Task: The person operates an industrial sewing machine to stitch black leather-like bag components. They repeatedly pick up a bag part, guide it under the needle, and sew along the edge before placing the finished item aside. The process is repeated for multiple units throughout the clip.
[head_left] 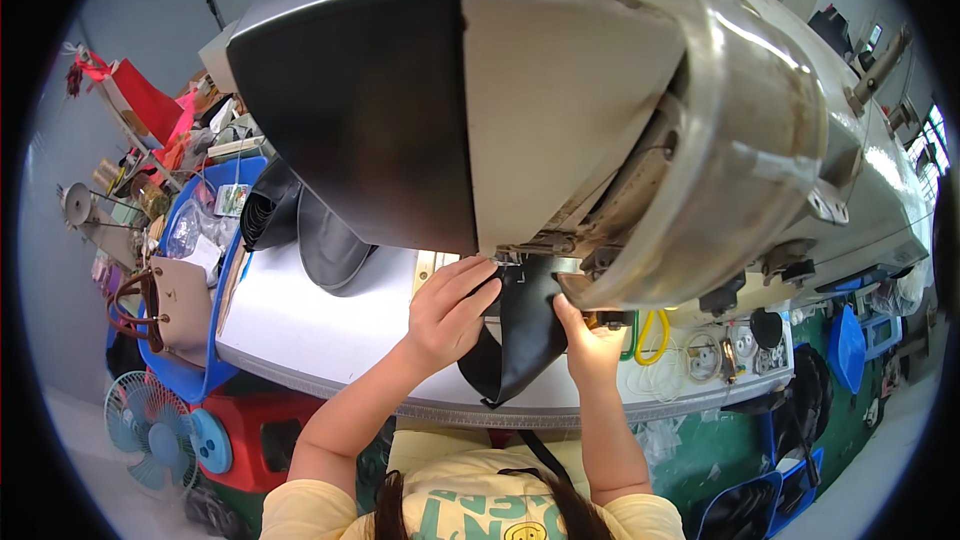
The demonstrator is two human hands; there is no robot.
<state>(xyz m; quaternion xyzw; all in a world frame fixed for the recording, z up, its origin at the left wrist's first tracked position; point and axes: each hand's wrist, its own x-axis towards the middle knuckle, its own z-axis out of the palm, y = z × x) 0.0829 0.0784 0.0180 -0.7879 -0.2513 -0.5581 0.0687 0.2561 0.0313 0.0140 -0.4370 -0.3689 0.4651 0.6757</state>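
Note:
A black, smooth, leather-like piece lies under the head of a large sewing machine, its lower part curling over toward the table's front edge. My left hand holds the piece's left side, fingertips bent together close to the needle area. On the opposite side, my right hand grips the right edge, thumb on top and the other fingers mostly hidden. The machine's body covers the upper part of the piece, and the needle itself is hard to make out.
Dark curved pieces lie at the left of the white table. Beyond them are a blue tub and a pink-beige handbag. A yellow loop and bobbins lie right. A fan stands lower left.

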